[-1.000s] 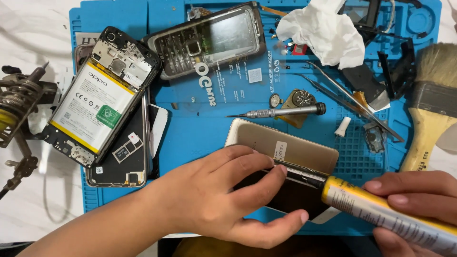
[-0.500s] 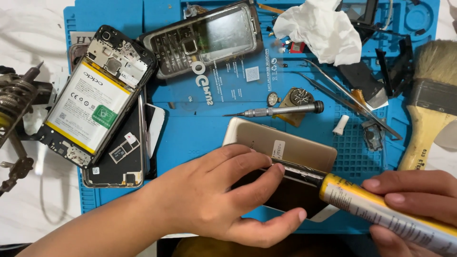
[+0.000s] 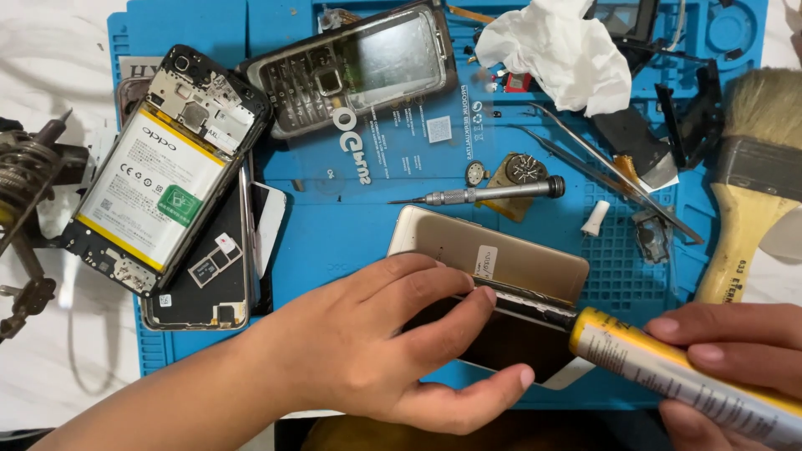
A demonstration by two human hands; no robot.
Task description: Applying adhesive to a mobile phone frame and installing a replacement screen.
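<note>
- Lying near the front edge of the blue work mat (image 3: 368, 225), the gold phone (image 3: 501, 263) rests back-up with its rear cover lifted along the near edge, showing a dark interior beneath.
- The left hand (image 3: 393, 342) is spread over the phone's near-left part: fingers extended along the raised edge, thumb stretched below the dark body, steadying rather than closing around it.
- The right hand (image 3: 735, 359) is closed around a yellow glue tube (image 3: 677, 376), fingers wrapped over its upper side; the tube's dark nozzle (image 3: 535, 311) sits against the seam between cover and body, just beside the left fingertips.
- Behind the phone, a small precision screwdriver (image 3: 484, 195) lies flat on the mat, tip pointing left, touching a small round component (image 3: 522, 171).
- To the right, metal tweezers (image 3: 601, 163) lie diagonally, near a small white cap (image 3: 596, 219).
- At the mat's left side, an opened smartphone with exposed battery (image 3: 159, 200) leans over a second stripped phone frame (image 3: 213, 276).
- At the far edge, an old keypad phone (image 3: 359, 67) and a crumpled white tissue (image 3: 560, 54) lie well apart.
- A wide paintbrush (image 3: 752, 184) lies at the right edge.
- A white cloth covers the bench (image 3: 58, 367) around the mat.
</note>
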